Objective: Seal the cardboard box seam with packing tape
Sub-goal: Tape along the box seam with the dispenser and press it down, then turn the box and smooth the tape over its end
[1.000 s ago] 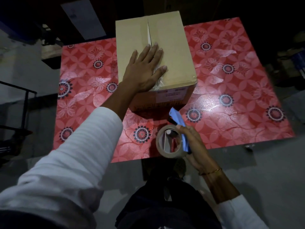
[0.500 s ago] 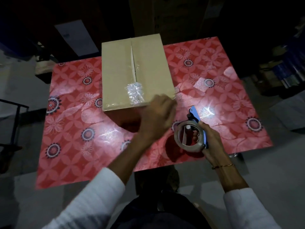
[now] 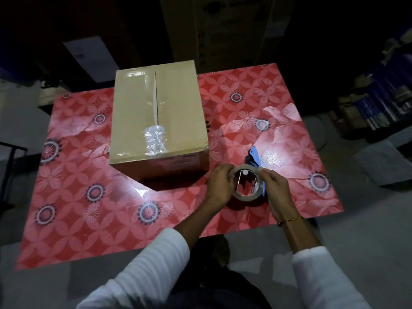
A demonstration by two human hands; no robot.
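Observation:
A brown cardboard box [image 3: 178, 112] stands on the red flowered table [image 3: 89, 197], its flaps closed. The centre seam [image 3: 155, 97] runs away from me, with a crumpled patch of clear tape [image 3: 155, 141] over its near end. In front of the box's right corner both hands hold a roll of packing tape [image 3: 246, 185] in a blue dispenser [image 3: 255, 157]. My left hand [image 3: 219, 186] grips the roll's left side. My right hand [image 3: 275, 188] grips its right side and the blue handle.
The table's near edge runs just below my wrists, with grey floor beneath. Dark cartons stand behind the table's far edge. Stacked goods sit at the far right [image 3: 379, 103]. A dark metal frame [image 3: 9, 175] stands at the left.
My left hand left the box top, swept down and right, and now grips the tape roll. The roll has stayed in my right hand. The view shifted, so the box sits lower in frame.

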